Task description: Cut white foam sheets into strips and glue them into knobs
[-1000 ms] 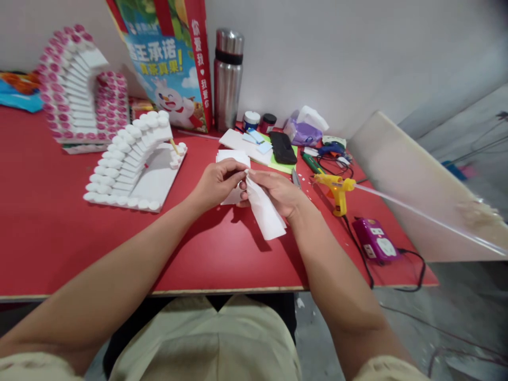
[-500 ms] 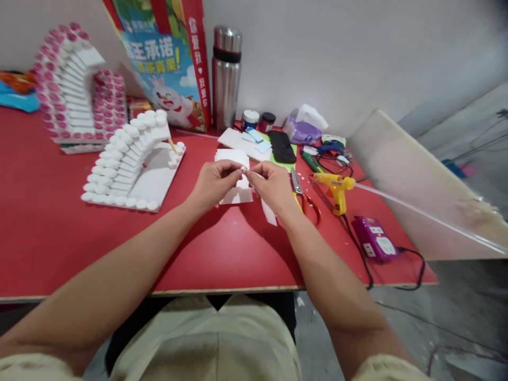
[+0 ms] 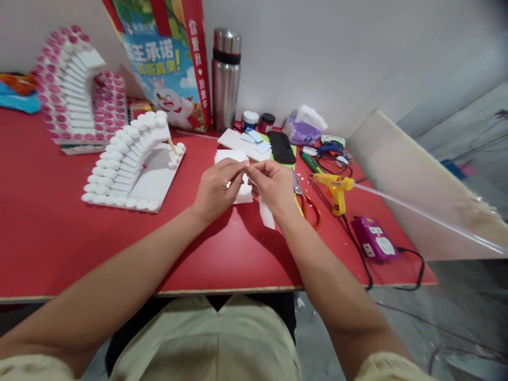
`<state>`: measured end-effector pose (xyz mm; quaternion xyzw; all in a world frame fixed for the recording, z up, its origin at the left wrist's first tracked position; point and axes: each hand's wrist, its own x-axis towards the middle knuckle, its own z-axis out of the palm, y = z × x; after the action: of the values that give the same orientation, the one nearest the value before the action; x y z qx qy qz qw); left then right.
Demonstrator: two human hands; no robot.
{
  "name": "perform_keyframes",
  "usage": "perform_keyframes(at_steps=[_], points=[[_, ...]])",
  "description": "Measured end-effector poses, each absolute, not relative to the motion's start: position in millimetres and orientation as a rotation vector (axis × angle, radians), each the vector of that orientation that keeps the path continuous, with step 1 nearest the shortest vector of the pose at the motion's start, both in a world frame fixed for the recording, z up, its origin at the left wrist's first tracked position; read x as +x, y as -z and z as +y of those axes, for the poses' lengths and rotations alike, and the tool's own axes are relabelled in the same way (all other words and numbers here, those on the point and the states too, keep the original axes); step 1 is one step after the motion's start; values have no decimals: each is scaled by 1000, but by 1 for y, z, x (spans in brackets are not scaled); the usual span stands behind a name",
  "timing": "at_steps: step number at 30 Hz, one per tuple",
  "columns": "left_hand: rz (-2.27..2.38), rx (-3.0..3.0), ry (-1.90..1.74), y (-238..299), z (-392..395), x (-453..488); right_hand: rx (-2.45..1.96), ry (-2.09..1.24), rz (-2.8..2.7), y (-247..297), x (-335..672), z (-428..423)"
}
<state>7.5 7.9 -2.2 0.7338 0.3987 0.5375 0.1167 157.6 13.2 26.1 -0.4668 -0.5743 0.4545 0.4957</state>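
My left hand (image 3: 218, 188) and my right hand (image 3: 273, 188) meet above the red table (image 3: 59, 233), both pinching a thin white foam sheet (image 3: 266, 214) whose lower end hangs below my right palm. Their fingertips touch at the sheet's top edge. Under the hands lies a small stack of white foam pieces (image 3: 234, 159). Orange-handled scissors (image 3: 304, 198) lie just right of my right hand. A white foam staircase model (image 3: 130, 164) stands to the left of my left hand.
A yellow glue gun (image 3: 337, 188) with a long glue stick and a purple power strip (image 3: 375, 238) sit at the right. A pink-dotted foam model (image 3: 75, 90), a printed bag (image 3: 166, 58), a steel flask (image 3: 225, 79), jars, a black case (image 3: 281, 147) and tissues line the back.
The white sheet, earlier spread out below my right hand, has turned edge-on and mostly behind the palm. My right hand shifted left, uncovering the scissors. Both hands drew closer together.
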Motion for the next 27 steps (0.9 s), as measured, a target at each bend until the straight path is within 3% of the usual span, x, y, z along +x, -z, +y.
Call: perform_keyframes(at_steps=[7, 13, 22, 27], points=[[974, 1548, -1475, 2, 14, 8, -1092, -1003, -1562, -23, 171, 20], [933, 1573, -1463, 1, 16, 8, -1021, -1075, -1545, -26, 169, 16], [1030, 1785, -1396, -6, 16, 0, -1059, -1924, -1240, -40, 192, 30], [1013, 1860, -1386, -7, 16, -2, -970, -2120, -1111, -38, 187, 27]])
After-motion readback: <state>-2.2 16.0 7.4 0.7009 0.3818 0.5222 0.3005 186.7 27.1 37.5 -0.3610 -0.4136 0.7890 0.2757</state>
